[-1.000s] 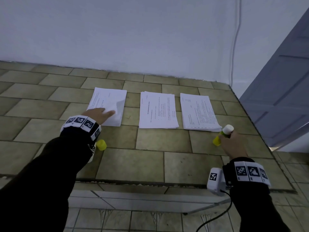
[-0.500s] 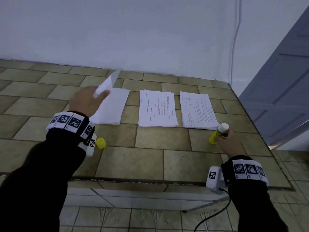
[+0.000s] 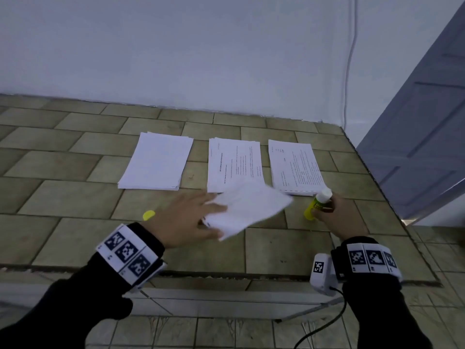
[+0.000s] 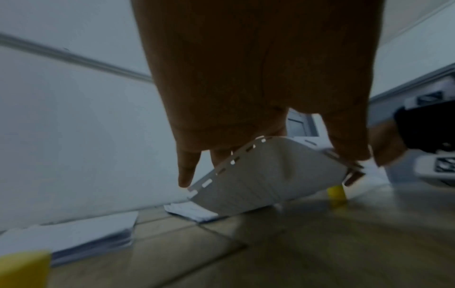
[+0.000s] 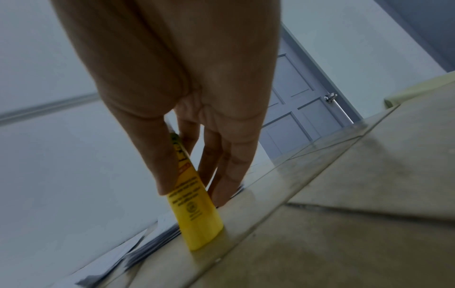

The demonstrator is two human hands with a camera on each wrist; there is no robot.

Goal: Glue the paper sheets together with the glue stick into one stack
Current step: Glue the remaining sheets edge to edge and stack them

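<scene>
left hand carries one paper sheet over the tiled counter; right hand holds the glue stick.

the sheet is pinched between thumb and fingers, bowed, above the near edge of the middle pile. the left pile and right pile lie flat toward the far wall. the right hand's fingers wrap the uncapped yellow stick, which is tilted with its base on the counter just near the right pile. the yellow cap sits alone at near left.
</scene>
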